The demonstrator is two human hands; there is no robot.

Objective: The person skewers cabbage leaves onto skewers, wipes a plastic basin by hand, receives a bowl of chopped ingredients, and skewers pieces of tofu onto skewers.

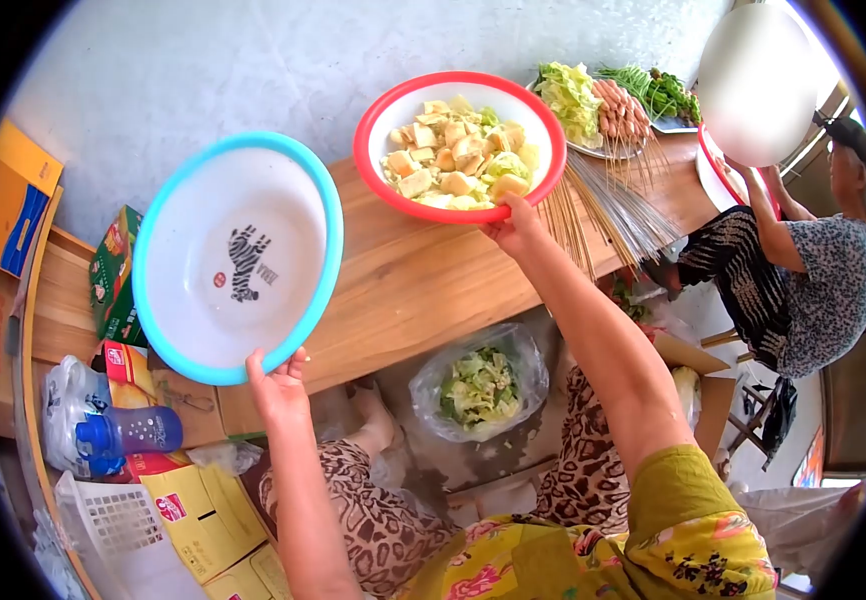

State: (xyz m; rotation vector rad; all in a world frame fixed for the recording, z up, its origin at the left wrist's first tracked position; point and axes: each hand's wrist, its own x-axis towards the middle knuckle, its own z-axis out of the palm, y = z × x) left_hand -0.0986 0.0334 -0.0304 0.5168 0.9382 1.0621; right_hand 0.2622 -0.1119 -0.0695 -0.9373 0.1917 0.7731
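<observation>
Red-rimmed, the full basin [362,145] of chopped food [458,155] is gripped by the right hand [515,225] at twelve o'clock over the desk [403,305], the left hand [281,388] pinching an empty blue-rimmed basin [223,215] at ten, a two-basin carrying step where moving either seems to call for keeping the food level

From my remote view, I have both bare arms stretched forward, the left hand [279,392] gripping lower, the right hand [516,228] gripping farther out.
</observation>
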